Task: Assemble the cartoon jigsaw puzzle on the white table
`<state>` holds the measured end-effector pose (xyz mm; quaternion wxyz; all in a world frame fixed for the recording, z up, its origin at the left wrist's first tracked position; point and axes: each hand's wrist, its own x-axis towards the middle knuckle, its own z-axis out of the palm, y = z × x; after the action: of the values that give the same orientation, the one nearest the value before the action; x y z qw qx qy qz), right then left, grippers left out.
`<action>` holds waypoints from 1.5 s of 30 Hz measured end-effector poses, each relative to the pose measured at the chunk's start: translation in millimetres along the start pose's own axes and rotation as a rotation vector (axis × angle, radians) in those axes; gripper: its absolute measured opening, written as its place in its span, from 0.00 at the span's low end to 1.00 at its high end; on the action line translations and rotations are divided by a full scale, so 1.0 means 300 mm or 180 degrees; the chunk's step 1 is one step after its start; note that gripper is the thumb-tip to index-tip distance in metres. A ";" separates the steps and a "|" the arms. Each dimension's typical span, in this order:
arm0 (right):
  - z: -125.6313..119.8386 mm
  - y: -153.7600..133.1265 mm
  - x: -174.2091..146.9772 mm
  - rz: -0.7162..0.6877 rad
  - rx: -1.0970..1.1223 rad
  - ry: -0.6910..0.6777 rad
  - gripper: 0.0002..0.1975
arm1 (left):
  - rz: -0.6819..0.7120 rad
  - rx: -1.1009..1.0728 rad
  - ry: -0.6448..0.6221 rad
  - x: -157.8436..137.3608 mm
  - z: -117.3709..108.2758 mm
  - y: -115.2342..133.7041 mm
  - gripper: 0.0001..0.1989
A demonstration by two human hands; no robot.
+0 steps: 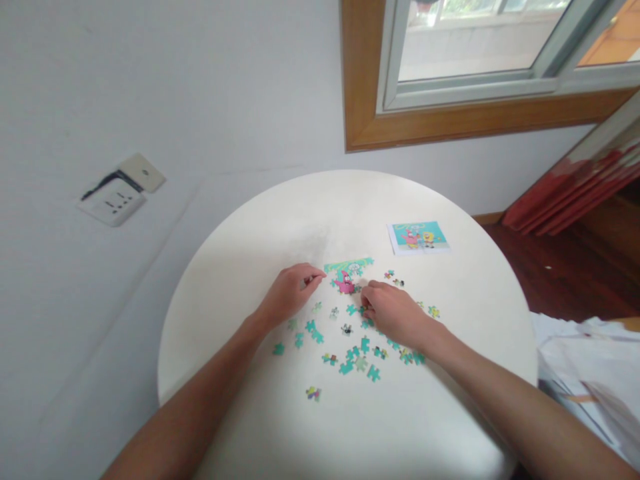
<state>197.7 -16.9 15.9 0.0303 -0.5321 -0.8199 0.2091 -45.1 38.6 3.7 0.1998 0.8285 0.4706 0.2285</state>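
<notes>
While the puzzle point(345, 285) is lying just beside the curled fingers of the left hand point(295, 288), the right hand point(393, 308) is bending its own over loose pieces point(365, 345), any grip in either impossible to tell.

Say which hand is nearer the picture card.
Right. The right hand is just below-left of the picture card, apart from it; the left hand is farther left, beyond the partly joined puzzle.
</notes>
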 end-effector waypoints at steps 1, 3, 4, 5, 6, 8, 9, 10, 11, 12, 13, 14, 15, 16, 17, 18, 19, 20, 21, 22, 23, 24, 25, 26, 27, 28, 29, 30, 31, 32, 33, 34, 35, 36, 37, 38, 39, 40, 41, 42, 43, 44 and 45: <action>-0.002 0.002 0.000 0.0014 -0.0025 -0.0006 0.03 | -0.0002 -0.0002 -0.0009 0.000 0.002 -0.001 0.10; -0.009 0.005 0.000 0.0066 -0.0074 -0.0024 0.02 | 0.0000 -0.0025 -0.0030 0.000 0.005 -0.002 0.10; -0.013 0.006 0.000 0.0086 -0.0092 -0.0030 0.02 | 0.0005 -0.0038 -0.0044 0.000 0.006 -0.002 0.10; -0.016 0.007 0.000 0.0090 -0.0105 -0.0030 0.03 | -0.0002 -0.0049 -0.0063 0.000 0.007 -0.002 0.11; -0.019 0.008 -0.001 0.0084 -0.0116 -0.0019 0.03 | 0.0016 -0.0060 -0.0082 0.001 0.008 -0.003 0.11; -0.024 0.010 -0.002 0.0050 -0.0148 0.0015 0.03 | 0.0018 -0.0074 -0.0085 0.003 0.011 -0.006 0.11; -0.027 0.011 -0.003 0.0042 -0.0165 0.0030 0.03 | 0.0020 -0.0081 -0.0094 0.005 0.012 -0.008 0.11; -0.030 0.013 -0.004 0.0046 -0.0180 0.0040 0.03 | 0.0025 -0.0080 -0.0095 0.006 0.014 -0.010 0.11; -0.033 0.015 -0.005 0.0060 -0.0190 0.0047 0.03 | 0.0033 -0.0076 -0.0109 0.008 0.015 -0.012 0.11; -0.036 0.016 -0.005 0.0073 -0.0196 0.0053 0.02 | 0.0043 -0.0074 -0.0114 0.009 0.016 -0.014 0.11; -0.038 0.017 -0.005 0.0077 -0.0198 0.0065 0.02 | 0.0054 -0.0075 -0.0121 0.009 0.018 -0.015 0.11; -0.040 0.019 -0.005 0.0077 -0.0196 0.0083 0.02 | 0.0063 -0.0076 -0.0130 0.009 0.018 -0.016 0.11; -0.040 0.020 -0.005 0.0072 -0.0191 0.0098 0.01 | 0.0069 -0.0078 -0.0135 0.009 0.019 -0.017 0.12; -0.040 0.021 -0.004 0.0058 -0.0183 0.0118 0.01 | 0.0069 -0.0080 -0.0144 0.008 0.019 -0.017 0.12; -0.038 0.022 -0.004 0.0041 -0.0173 0.0138 0.01 | 0.0065 -0.0080 -0.0144 0.008 0.018 -0.016 0.12; -0.036 0.023 -0.004 0.0022 -0.0163 0.0157 0.01 | 0.0061 -0.0078 -0.0140 0.007 0.016 -0.016 0.12; -0.034 0.024 -0.003 0.0005 -0.0152 0.0178 0.01 | 0.0054 -0.0074 -0.0135 0.006 0.014 -0.015 0.12; -0.033 0.026 -0.003 -0.0011 -0.0135 0.0193 0.02 | 0.0046 -0.0070 -0.0124 0.005 0.012 -0.014 0.12; -0.034 0.029 -0.003 -0.0026 -0.0103 0.0203 0.02 | 0.0039 -0.0068 -0.0106 0.005 0.009 -0.013 0.11; -0.036 0.033 -0.003 -0.0022 -0.0055 0.0199 0.03 | 0.0029 -0.0063 -0.0090 0.004 0.007 -0.012 0.11; -0.041 0.038 -0.003 0.0003 0.0009 0.0183 0.04 | 0.0015 -0.0057 -0.0070 0.004 0.004 -0.010 0.11; -0.047 0.046 -0.003 0.0051 0.0087 0.0174 0.05 | 0.0001 -0.0052 -0.0047 0.003 0.001 -0.009 0.11; -0.056 0.056 -0.002 0.0140 0.0171 0.0183 0.06 | -0.0011 -0.0047 -0.0016 0.003 -0.001 -0.007 0.11; -0.065 0.069 0.000 0.0239 0.0252 0.0234 0.07 | -0.0017 -0.0041 0.0013 0.003 -0.003 -0.004 0.12; -0.074 0.084 0.003 0.0353 0.0338 0.0336 0.07 | -0.0023 -0.0033 0.0036 0.003 -0.005 -0.002 0.12; -0.084 0.100 0.007 0.0469 0.0432 0.0472 0.07 | -0.0028 -0.0024 0.0060 0.003 -0.007 0.001 0.12; -0.093 0.118 0.011 0.0574 0.0538 0.0627 0.08 | -0.0033 -0.0015 0.0080 0.004 -0.008 0.003 0.12; -0.101 0.137 0.016 0.0667 0.0631 0.0799 0.08 | -0.0043 -0.0006 0.0097 0.004 -0.010 0.005 0.12; -0.108 0.155 0.021 0.0755 0.0708 0.0942 0.09 | -0.0059 0.0003 0.0113 0.004 -0.011 0.007 0.12; -0.113 0.174 0.025 0.0804 0.0765 0.1091 0.09 | -0.0077 0.0012 0.0133 0.003 -0.011 0.008 0.12; -0.118 0.191 0.030 0.0820 0.0808 0.1231 0.11 | -0.0096 0.0019 0.0157 0.003 -0.012 0.008 0.12; -0.122 0.208 0.034 0.0829 0.0845 0.1368 0.11 | -0.0112 0.0025 0.0183 0.003 -0.012 0.007 0.12; -0.125 0.223 0.037 0.0840 0.0870 0.1508 0.12 | -0.0121 0.0027 0.0207 0.003 -0.012 0.006 0.12; -0.127 0.238 0.040 0.0860 0.0885 0.1629 0.13 | -0.0127 0.0030 0.0221 0.002 -0.012 0.006 0.12; -0.128 0.250 0.043 0.0889 0.0896 0.1725 0.13 | -0.0127 0.0034 0.0227 0.003 -0.012 0.005 0.12; -0.129 0.261 0.045 0.0916 0.0903 0.1791 0.13 | -0.0124 0.0038 0.0219 0.003 -0.012 0.005 0.12; -0.128 0.270 0.046 0.0935 0.0909 0.1818 0.13 | -0.0119 0.0042 0.0206 0.003 -0.012 0.006 0.12; -0.126 0.278 0.048 0.0946 0.0909 0.1805 0.13 | -0.0117 0.0048 0.0191 0.003 -0.011 0.007 0.12; -0.123 0.283 0.050 0.0945 0.0895 0.1748 0.13 | -0.0118 0.0051 0.0179 0.004 -0.010 0.008 0.12; -0.119 0.286 0.051 0.0933 0.0862 0.1645 0.13 | -0.0119 0.0052 0.0176 0.004 -0.009 0.009 0.12; -0.114 0.287 0.052 0.0915 0.0817 0.1508 0.13 | -0.0121 0.0050 0.0172 0.004 -0.007 0.010 0.11; -0.108 0.286 0.053 0.0884 0.0769 0.1353 0.12 | -0.0123 0.0045 0.0165 0.004 -0.005 0.011 0.11; -0.102 0.283 0.053 0.0840 0.0720 0.1204 0.12 | -0.0124 0.0037 0.0159 0.004 -0.002 0.011 0.11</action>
<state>272.3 36.2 9.3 0.2149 -0.6574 -0.6945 0.1983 -42.6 38.1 6.2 0.1876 0.8143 0.4928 0.2425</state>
